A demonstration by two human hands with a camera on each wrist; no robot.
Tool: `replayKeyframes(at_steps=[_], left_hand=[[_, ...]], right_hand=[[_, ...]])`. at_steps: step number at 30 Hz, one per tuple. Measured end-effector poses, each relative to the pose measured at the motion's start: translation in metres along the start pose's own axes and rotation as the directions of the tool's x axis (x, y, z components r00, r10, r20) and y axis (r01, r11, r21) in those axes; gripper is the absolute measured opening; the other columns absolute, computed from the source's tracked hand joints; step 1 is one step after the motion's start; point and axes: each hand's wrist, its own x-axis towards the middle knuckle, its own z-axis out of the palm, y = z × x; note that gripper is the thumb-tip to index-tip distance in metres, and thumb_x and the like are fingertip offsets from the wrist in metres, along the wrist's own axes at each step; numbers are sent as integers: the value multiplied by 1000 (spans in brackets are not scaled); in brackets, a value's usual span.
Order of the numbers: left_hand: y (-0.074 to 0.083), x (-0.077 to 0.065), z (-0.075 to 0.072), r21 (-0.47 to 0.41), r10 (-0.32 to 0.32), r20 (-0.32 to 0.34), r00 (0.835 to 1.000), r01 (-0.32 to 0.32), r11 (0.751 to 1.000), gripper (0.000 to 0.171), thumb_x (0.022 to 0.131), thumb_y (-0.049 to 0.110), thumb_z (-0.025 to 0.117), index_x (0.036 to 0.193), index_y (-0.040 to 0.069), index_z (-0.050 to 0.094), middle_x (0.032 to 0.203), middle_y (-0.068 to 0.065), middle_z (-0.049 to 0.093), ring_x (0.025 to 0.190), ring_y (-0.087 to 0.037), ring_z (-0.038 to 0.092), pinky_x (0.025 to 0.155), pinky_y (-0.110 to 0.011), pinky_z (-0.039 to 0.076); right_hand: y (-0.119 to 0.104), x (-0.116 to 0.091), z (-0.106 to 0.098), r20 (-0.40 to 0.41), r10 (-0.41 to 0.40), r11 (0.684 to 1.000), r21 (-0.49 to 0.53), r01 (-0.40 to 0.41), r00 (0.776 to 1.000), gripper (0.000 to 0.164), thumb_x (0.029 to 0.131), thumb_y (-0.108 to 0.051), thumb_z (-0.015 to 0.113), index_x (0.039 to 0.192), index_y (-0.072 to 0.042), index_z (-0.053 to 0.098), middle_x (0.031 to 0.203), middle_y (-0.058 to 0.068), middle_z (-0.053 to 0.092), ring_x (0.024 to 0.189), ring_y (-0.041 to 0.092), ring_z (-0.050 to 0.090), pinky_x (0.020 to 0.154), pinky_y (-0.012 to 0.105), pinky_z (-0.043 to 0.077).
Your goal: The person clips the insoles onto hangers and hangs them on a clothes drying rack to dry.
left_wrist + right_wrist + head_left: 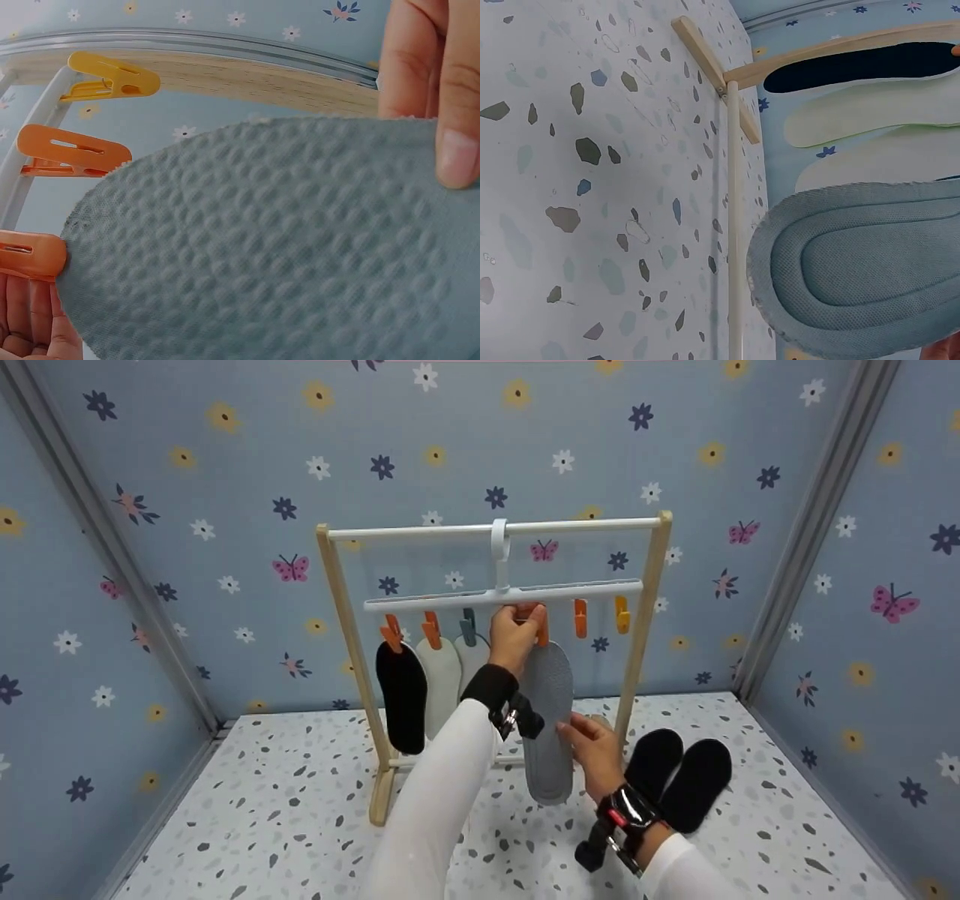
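Note:
A grey insole (pixel 550 720) hangs upright under the white hanger (pixel 442 601), its top end at an orange clothespin (pixel 543 631). My left hand (pixel 514 641) grips that clothespin just below the hanger bar. Lower down, my right hand (pixel 596 750) pinches the insole's right edge; the left wrist view shows the thumb (pixel 459 154) on its dimpled face and fingers behind. To the left, a black insole (pixel 402 697) and two pale insoles (pixel 441 682) hang from clips. The right wrist view shows the grey insole's rounded heel (pixel 862 270).
An orange clip (pixel 580 619) and a yellow clip (pixel 622 615) hang at the right with nothing in them. The hanger hooks over a wooden rack's white rail (pixel 420 532). Two black insoles (pixel 697 786) lie on the speckled surface (pixel 285 810) beside my right wrist.

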Motion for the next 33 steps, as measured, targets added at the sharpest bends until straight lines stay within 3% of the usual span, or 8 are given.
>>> replayKeyframes(at_steps=[13,21,33], left_hand=[[1,-2,-3,13,2,15,1000,-2,1000,18,91,11,62,98,-5,61,84,-4,56,74,-11,50,63,-20,43],[3,-3,-6,49,-2,37,999,0,999,21,92,16,62,100,-3,61,88,-5,58,78,-13,51,65,-22,42],[2,-4,-9,10,-8,49,999,8,1000,19,91,14,62,98,-3,61,84,-3,56,75,-11,49,63,-21,41]], right_hand=[[-12,0,3,-14,13,999,-29,-13,1000,37,85,-11,69,118,4,62,109,11,65,91,14,61,77,29,49],[-9,3,5,-22,-39,999,-20,38,999,32,84,-9,69,113,6,64,102,11,67,86,12,62,73,29,52],[-9,2,8,-29,-34,999,-9,33,999,32,82,-8,71,111,5,66,100,11,68,85,14,63,72,31,53]])
